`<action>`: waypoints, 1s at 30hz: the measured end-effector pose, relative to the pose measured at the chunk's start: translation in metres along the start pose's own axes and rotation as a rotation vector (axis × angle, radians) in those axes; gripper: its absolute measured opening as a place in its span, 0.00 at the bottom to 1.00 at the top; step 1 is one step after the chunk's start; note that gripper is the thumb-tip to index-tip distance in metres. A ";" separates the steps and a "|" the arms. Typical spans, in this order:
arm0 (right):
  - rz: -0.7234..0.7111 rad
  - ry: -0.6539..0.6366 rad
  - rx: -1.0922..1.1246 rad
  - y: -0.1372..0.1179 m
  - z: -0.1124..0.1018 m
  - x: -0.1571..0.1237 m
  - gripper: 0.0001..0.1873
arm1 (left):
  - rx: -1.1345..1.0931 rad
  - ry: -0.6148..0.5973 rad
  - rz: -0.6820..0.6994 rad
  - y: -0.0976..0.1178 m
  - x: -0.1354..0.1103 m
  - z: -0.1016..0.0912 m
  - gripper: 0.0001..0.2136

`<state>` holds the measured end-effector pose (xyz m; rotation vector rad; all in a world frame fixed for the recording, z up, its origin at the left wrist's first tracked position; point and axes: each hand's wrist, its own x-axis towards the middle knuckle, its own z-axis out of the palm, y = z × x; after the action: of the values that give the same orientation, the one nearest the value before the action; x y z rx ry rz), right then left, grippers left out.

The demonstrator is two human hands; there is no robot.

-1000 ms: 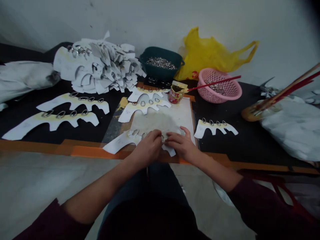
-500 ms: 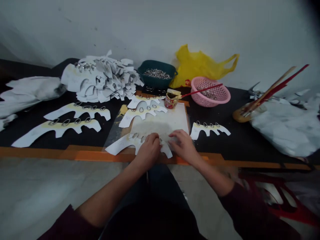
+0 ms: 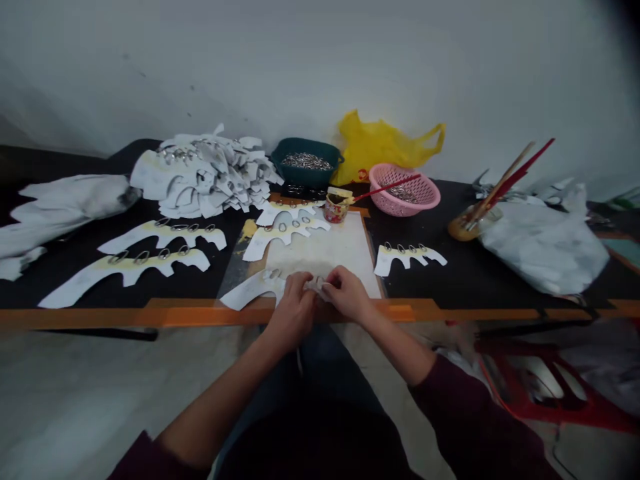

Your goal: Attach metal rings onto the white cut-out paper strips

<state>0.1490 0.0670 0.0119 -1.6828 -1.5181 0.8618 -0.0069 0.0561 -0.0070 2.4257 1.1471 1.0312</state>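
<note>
Left hand (image 3: 296, 303), right hand (image 3: 347, 293): fingers closely pinching scalloped white strip (image 3: 251, 289)
Patterned tub (image 3: 335, 212): standing beyond strip, print illegible

Cup (image 3: 336, 212) behind the front cutout (image 3: 249, 289)

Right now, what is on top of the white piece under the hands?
On the white piece, metal rings show beside the left hand. That hand and the right hand cover other parts, so what lies there cannot be seen.
</note>
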 end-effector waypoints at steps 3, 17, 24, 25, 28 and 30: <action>0.092 0.021 0.312 -0.005 0.006 -0.014 0.08 | -0.261 0.226 -0.377 0.021 -0.032 -0.008 0.03; 0.146 -0.170 0.738 -0.013 0.022 -0.074 0.10 | -1.467 0.408 -1.044 0.055 -0.041 -0.009 0.12; -0.299 -0.028 0.131 -0.030 0.001 -0.060 0.06 | -1.039 0.326 -0.945 0.049 -0.041 -0.010 0.15; -0.302 -0.053 0.092 -0.032 0.000 -0.058 0.03 | -1.012 0.318 -0.934 0.049 -0.041 -0.010 0.15; -0.252 -0.131 0.078 -0.033 0.000 -0.054 0.04 | -1.043 0.250 -0.922 0.048 -0.044 -0.009 0.14; -0.258 -0.134 0.052 -0.031 0.001 -0.053 0.04 | -1.170 0.203 -0.947 0.048 -0.046 -0.008 0.15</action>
<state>0.1272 0.0162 0.0384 -1.3775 -1.7428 0.8803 -0.0056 -0.0105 0.0001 0.7556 1.0637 1.1051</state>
